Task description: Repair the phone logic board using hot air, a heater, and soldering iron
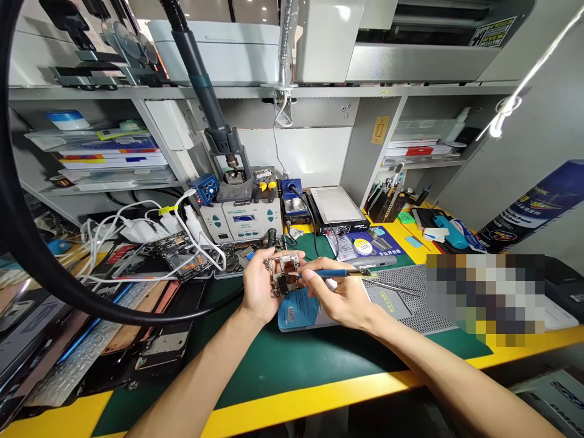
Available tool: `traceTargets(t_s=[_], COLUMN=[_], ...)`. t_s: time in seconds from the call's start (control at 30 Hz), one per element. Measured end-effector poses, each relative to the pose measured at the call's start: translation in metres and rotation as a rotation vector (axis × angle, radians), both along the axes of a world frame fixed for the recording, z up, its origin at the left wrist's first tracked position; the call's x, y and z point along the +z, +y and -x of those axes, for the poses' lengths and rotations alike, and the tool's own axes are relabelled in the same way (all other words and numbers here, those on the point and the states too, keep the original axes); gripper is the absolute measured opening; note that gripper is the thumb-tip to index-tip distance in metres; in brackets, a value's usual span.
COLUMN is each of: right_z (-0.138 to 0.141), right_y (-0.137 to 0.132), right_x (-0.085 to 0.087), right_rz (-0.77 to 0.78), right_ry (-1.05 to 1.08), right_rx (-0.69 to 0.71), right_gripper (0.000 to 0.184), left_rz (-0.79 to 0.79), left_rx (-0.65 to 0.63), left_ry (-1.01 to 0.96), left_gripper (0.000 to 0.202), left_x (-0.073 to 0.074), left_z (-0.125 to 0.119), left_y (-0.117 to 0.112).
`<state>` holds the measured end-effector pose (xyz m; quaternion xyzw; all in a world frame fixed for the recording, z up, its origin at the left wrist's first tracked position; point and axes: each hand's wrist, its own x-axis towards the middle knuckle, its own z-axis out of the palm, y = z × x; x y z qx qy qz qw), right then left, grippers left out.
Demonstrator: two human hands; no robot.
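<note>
My left hand [259, 289] holds a small phone circuit board [285, 281] up by its edge, tilted toward me, above the bench. In my right hand [342, 298] is a slim blue-handled tool [337, 274], its thin tip reaching the board's right side; I cannot tell what kind of tip it has. A white tuft [331, 284], like cotton, shows by the right fingers. Metal tweezers [395, 286] stick out to the right behind that hand; whether the hand holds them is unclear. Beneath both hands lies a blue and grey pad [292, 319].
A black hose [201, 316] loops across the left. Behind the hands stands a hot-air station [246, 222]. Phone parts [150, 359] pile up at left, near white cables [137, 228]. A perforated metal plate [406, 298] and a spray can [533, 207] are at right.
</note>
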<state>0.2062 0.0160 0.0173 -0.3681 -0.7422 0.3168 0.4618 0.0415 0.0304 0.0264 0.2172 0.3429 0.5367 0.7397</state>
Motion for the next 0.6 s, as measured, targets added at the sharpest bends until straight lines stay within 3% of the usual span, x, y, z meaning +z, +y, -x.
traceTargets(t_s=[0.13, 0.43, 0.6], right_z=[0.0021, 0.0053, 0.005], right_y=[-0.0011, 0.001, 0.0031], right_x=[0.0008, 0.0087, 0.0072], right_rz=[0.081, 0.04, -0.012], right_ry=[-0.02, 0.02, 0.045], right_rx=[0.03, 0.021, -0.005], right_gripper=[0.023, 0.021, 0.02], left_rz=[-0.021, 0.064, 0.032], left_rx=[-0.003, -0.009, -0.037], left_ry=[0.011, 0.041, -0.028], left_gripper=[0.05, 0.042, 0.045], left_x=[-0.0019, -0.001, -0.0017], left_z=[0.0019, -0.001, -0.0023], left_y=[-0.0001, 0.0003, 0.0001])
